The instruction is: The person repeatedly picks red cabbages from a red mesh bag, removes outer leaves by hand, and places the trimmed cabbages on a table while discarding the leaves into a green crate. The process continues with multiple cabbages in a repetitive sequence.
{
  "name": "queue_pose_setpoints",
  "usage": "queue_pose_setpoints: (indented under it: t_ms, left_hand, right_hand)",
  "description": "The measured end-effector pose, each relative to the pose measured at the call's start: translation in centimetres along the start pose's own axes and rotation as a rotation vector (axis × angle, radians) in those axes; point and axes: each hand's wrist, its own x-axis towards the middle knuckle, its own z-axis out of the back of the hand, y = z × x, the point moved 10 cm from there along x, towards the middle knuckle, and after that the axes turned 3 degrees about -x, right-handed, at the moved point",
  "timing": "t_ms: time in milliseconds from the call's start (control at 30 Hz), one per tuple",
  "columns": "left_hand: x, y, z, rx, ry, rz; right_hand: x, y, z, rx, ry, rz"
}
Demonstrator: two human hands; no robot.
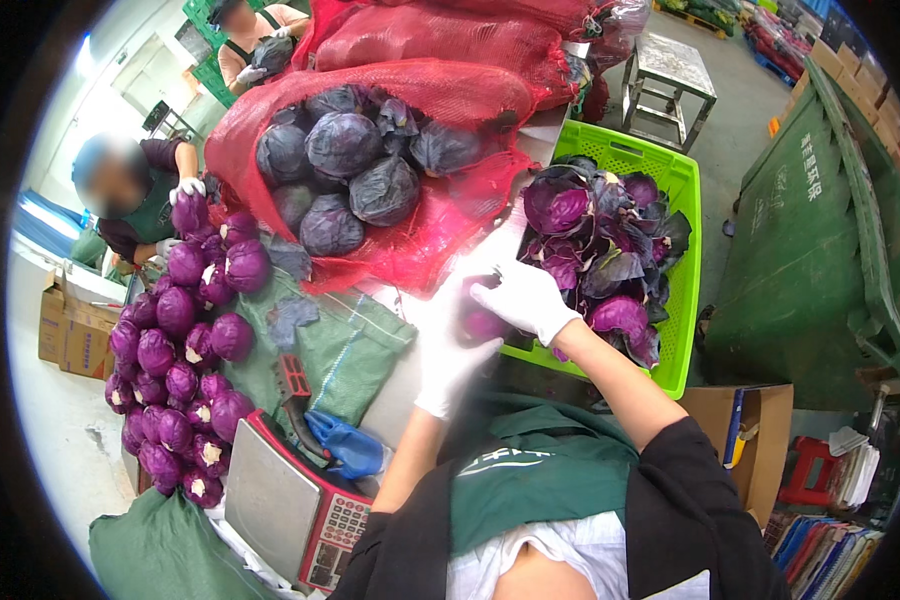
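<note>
A red cabbage is between my two white-gloved hands, partly covered by the fingers and blurred. My left hand cups it from the left and below. My right hand lies over its upper right side, fingers bent against the leaves. Just right of the hands, a lime-green plastic crate holds torn outer cabbage leaves. Ahead lies an opened red mesh sack with several unpeeled dark cabbages in it. Peeled, glossy purple cabbages are heaped to the left.
A digital scale and a tape dispenser lie near left, beside a green woven sack. Two co-workers handle cabbages across the table. A metal stool, a green waste bin and a cardboard box stand right.
</note>
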Motion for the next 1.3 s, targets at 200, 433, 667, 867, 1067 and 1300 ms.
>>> queue_pose_setpoints:
  t_ms: [200, 433, 667, 867, 1067, 1300]
  left_hand:
    - [-0.5, 2.5, 0.6, -0.127, -0.050, 0.037]
    - [-0.9, 3.0, 4.5, 0.168, -0.145, -0.028]
    - [-0.5, 4.1, 5.2, 0.093, -0.077, 0.140]
    - [0.6, 5.8, 5.5, 0.174, -0.025, 0.085]
    - [1.2, 1.7, 4.0, 0.105, -0.034, 0.072]
    - [-0.2, 5.4, 4.6, -0.487, -0.243, 0.236]
  right_hand:
    - [1.0, -0.8, 1.7, -0.269, -0.330, 0.307]
    - [1.6, -13.4, 1.1, 0.002, -0.347, -0.225]
    - [-0.9, -0.7, -3.8, 0.582, 0.129, -0.014]
    - [0.1, 2.3, -2.1, 0.275, -0.151, 0.431]
    - [2.6, -1.4, -3.9, 0.360, -0.067, 0.161]
    - [2.4, -2.6, -3.7, 0.760, -0.004, -0.194]
